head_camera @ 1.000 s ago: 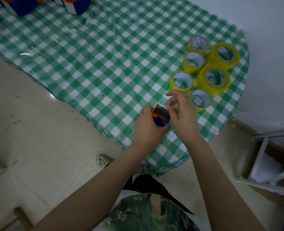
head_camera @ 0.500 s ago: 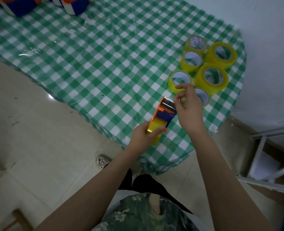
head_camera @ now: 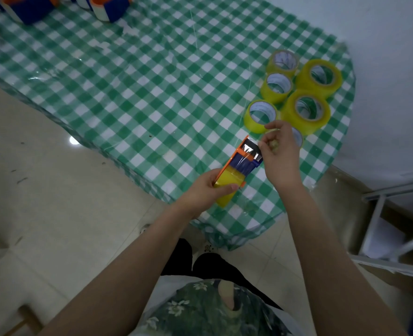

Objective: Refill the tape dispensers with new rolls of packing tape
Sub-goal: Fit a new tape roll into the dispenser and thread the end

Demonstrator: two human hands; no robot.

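Since a second ago the tape dispenser [head_camera: 243, 161] has swung out of the close huddle of both hands and now lies lengthwise between them, its nose pointing away towards the spare rolls. The left hand [head_camera: 206, 187] has slid back to the rear end and grips the dispenser there, thumb across the yellow loaded roll [head_camera: 227, 184] and fingers curled beneath. The right hand [head_camera: 279, 156] sits at the front end with its fingers curled. Its lower fingertips meet at the shiny cutter plate [head_camera: 251, 149], where they pinch the clear tape strip [head_camera: 245, 158] drawn over the blue body. The forefinger is lifted above them.

The dispenser is held just over the near edge of the bench [head_camera: 152, 93], which wears a green and white checked cloth under clear plastic. Whether it touches the cloth cannot be told.

Beyond the right hand stand the yellow tape rolls on the cloth, flat on their sides. Two are thick rolls [head_camera: 307, 124] and three are thinner rolls [head_camera: 260, 124], clustered close. A sixth roll [head_camera: 297, 137] peeks out from behind the right hand. At the far edge of the bench, well apart, sit more dispensers [head_camera: 108, 10] in blue and orange.
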